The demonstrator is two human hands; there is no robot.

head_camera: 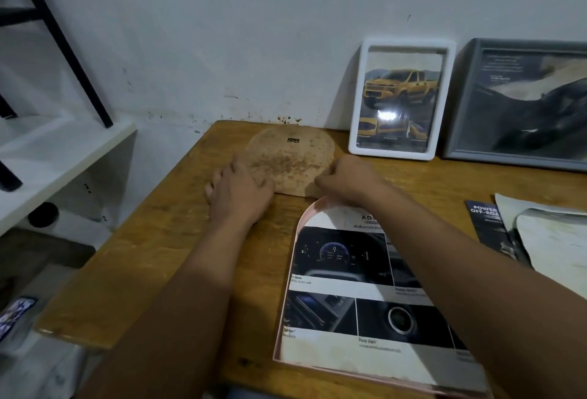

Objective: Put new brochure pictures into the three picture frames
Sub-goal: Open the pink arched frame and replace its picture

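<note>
A pink arch-shaped picture frame [287, 275] lies flat on the wooden table, with a brochure page [359, 290] of car-interior photos laid in it. Beyond it lies the frame's brown arch-shaped backing board [290, 152], stained and with a small black hanger near its top. My left hand [236, 190] rests on the board's left lower edge. My right hand [344, 178] grips its right lower corner, fingers curled. A white frame [401, 98] holding a yellow truck picture and a grey frame [521, 103] with a dark car picture lean against the wall.
Loose brochures and cut paper pieces [536, 233] lie at the table's right edge. A white shelf [57, 157] with black metal legs stands to the left. The table [143, 271] ends at the left, with the floor and a phone-like object [16, 316] below.
</note>
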